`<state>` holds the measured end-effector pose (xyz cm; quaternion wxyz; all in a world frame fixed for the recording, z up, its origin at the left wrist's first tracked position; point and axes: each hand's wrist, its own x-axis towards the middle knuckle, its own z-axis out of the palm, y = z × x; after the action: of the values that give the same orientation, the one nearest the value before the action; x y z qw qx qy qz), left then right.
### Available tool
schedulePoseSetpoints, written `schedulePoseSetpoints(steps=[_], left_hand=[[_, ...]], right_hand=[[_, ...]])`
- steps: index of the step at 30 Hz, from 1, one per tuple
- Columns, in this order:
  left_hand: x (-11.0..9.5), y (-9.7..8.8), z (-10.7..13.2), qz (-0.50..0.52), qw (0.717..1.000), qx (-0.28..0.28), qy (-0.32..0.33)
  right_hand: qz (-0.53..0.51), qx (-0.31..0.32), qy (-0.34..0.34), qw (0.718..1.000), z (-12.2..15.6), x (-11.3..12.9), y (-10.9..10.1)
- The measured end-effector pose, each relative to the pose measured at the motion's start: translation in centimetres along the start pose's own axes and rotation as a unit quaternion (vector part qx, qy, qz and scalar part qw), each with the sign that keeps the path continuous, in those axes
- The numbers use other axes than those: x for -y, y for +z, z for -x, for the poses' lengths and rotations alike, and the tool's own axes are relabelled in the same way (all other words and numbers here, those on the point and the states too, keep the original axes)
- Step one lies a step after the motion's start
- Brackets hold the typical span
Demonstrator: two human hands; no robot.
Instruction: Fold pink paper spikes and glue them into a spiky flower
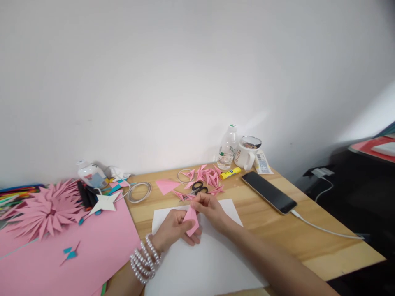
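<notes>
Your left hand (173, 227) and right hand (212, 209) pinch a seemingly part-folded pink paper kite (191, 215).
Mid-frame, spiky pink paper folds (212, 177) look done; a flat pink paper sheet (166, 186) doesn't.

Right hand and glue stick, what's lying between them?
The head view shows pink folded-paper pieces lying on the wooden tabletop between your right hand and the yellow glue stick.

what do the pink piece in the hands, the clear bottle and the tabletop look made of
Pink piece: matte paper or thin card, from its flat, even colour and crisp straight edges.
Bottle: probably glossy plastic, see-through with bright highlights, though glass can't be ruled out.
Tabletop: wood, or a wood-look laminate, with a slight sheen; streaky tan grain shows.
</notes>
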<state>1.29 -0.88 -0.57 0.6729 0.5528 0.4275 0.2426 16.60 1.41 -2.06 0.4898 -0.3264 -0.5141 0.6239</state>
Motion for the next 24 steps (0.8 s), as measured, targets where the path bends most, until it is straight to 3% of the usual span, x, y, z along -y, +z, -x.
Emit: schedulePoseSetpoints(steps=[5, 10, 15, 21, 24], left_hand=[[-0.29, 0.27, 0.11, 0.000, 1.000, -0.008, -0.003], [-0.36, 0.13, 0.19, -0.003, 0.999, -0.033, 0.003], [-0.16, 0.24, 0.10, -0.008, 1.000, -0.024, 0.010], [-0.64, 0.58, 0.02, -0.017, 0.995, -0.088, 0.041], [-0.62, 0.53, -0.09, -0.016, 0.993, -0.105, 0.041]], right_hand=[[0.024, -0.025, -0.009, 0.999, -0.07, -0.21, 0.25], [0.037, 0.020, 0.009, 0.999, -0.22, -0.35, 0.10], [0.048, -0.010, -0.006, 0.999, -0.16, -0.39, -0.01], [0.077, 0.035, -0.004, 0.996, -0.26, -0.30, 0.04], [0.089, 0.023, -0.010, 0.996, -0.30, -0.68, -0.02]])
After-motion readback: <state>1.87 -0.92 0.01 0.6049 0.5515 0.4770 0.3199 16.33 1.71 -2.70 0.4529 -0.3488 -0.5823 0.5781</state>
